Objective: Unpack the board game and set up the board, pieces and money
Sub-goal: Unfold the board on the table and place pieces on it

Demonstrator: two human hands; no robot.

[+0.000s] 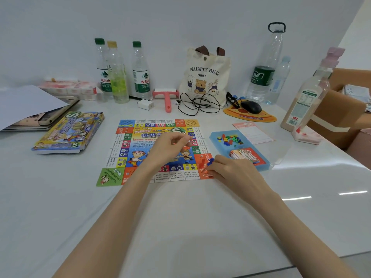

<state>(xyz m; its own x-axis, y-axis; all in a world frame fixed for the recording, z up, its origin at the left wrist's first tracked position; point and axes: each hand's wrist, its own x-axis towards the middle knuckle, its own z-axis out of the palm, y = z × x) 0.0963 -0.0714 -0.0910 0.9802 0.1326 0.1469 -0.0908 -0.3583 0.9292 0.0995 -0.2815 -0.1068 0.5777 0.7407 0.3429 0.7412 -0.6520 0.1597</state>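
Far left on the table (pixel 180 217): game box (pixel 68 132), lying flat, well apart from the rest; cardboard, prob light

Centre: board (pixel 128 157) unfolded & flat, printed side up. Looks like thin paper/card, so prob slides or creases easily; steady it by an edge, don't lean on it

Left hand (pixel 170 146) hovers over the board's middle, fingers curled w/ tips drawn together. May be pinching smth small, but can't tell what, or if anything

Right hand (pixel 230 169) is at the board's near right corner, thumb & fingertips pinching a blue piece (pixel 210 161) just over the orange corner square. Piece is tiny, prob hard plastic, v. light. A tip-pinch from the sides is the sensible hold; likely topples if set down crooked

Just beside the board on the right: blue tray (pixel 220 149), prob thin moulded plastic. It holds a heap of small coloured pieces (pixel 230 139) in the far part & a stack of cards/money (pixel 245 154) in the near part. Stack is loose paper, prob fans out, so take it by the long edges as one block

Judging by the layout: board done, pieces under way, money not yet laid out
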